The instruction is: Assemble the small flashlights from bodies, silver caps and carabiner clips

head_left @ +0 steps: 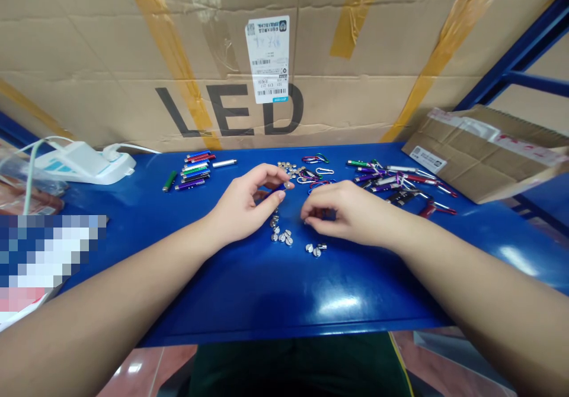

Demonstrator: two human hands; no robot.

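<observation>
Blue desk, small parts: one firm pinch, one hand hovering

We have our left hand [240, 204] pinching a small dark blue piece [279, 188] between thumb and forefinger, pressed together just above the blue desk [284, 302]. At this size we cannot tell exactly what the piece is. Our right hand [349, 213] sits just beside it, fingers curled down toward the desk. The hand hides its own grip, so we cannot tell whether it is pinching anything. For parts this small, we work best with the fingertips low over the desk and the wrists steady.

Counting by eye, we have about ten pen lights [194, 170] in a tidy row on the left, a green one [169, 181] and a silver one [224, 163] lying separately. On the right is a tangled heap of a dozen or so more [395, 182]. Roughly six coloured carabiners [316, 167] lie ahead of our hands, beside about a dozen silver discs [288, 169]. About eight more discs [281, 236] lie below our left hand, and three or four [315, 249] lie below our right.
</observation>
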